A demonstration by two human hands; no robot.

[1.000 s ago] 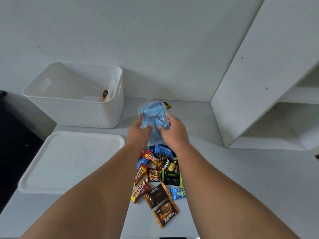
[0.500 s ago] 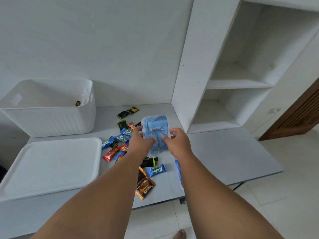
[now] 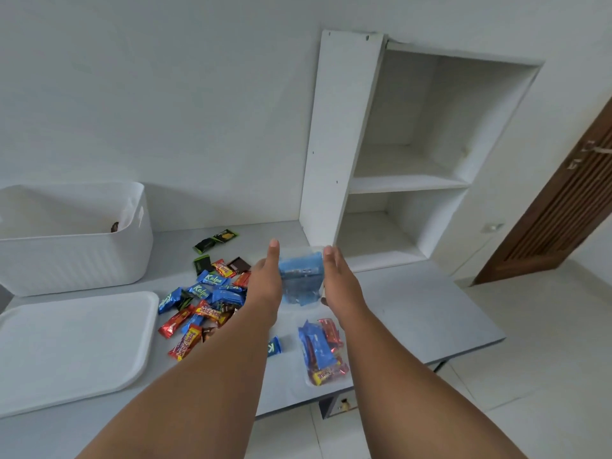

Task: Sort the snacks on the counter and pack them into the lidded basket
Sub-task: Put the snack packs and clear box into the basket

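1. The clear bag of blue snacks (image 3: pixel 300 279) lay on the counter (image 3: pixel 414 313), between the two hands and well apart from the basket (image 3: pixel 76 260).
2. The left hand (image 3: pixel 265 283) and the right hand (image 3: pixel 341 283) were both open with straight fingers, one at each side of the bag. I could not tell if the palms pressed it.
3. I judged the bag to be light and soft. Its thin film looked slippery and would probably sag, so holding both long sides, or supporting it from below, seemed safest.
4. The loose snacks (image 3: pixel 205 299) lay to the left, beside the lid (image 3: pixel 73 342). They looked small and easy to pinch.
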